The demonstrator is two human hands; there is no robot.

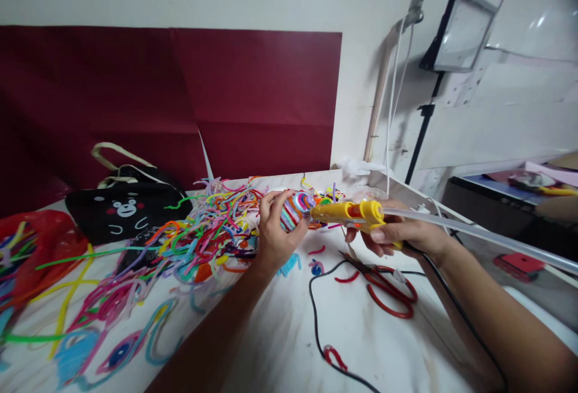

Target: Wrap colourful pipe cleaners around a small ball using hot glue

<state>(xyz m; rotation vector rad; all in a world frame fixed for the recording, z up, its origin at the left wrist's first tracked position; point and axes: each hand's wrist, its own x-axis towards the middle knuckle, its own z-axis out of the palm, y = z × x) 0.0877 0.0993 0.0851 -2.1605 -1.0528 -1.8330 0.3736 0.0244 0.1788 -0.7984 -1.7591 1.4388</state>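
We counted two bare hands, both near the middle of a white table [388, 351]. The left hand [274, 232] was curled around one striped ball [297, 209] wound in many colours, fingers on top and thumb beneath, holding it just above the tabletop. The right hand [403, 233] was wrapped in a firm grasp around the handle of one yellow glue gun [351, 212], its tip touching the ball's right side. One long clear glue stick [478, 238] ran from the back of the gun towards the right edge. Below the right hand lay one pair of red-handled scissors [389, 289], flat on the table, and one black cord [315, 315] looped across the surface near them. Just left of the left hand spread one loose heap of pipe cleaners [203, 233], too many and too tangled for us to count, with strays trailing to the near left corner. Behind the heap sat one black bag [126, 211] with a bear face, and at the far left one red plastic bag [43, 238]. One dark red backdrop [180, 98] covered the wall, and one light panel [460, 32] stood on a stand at the upper right.
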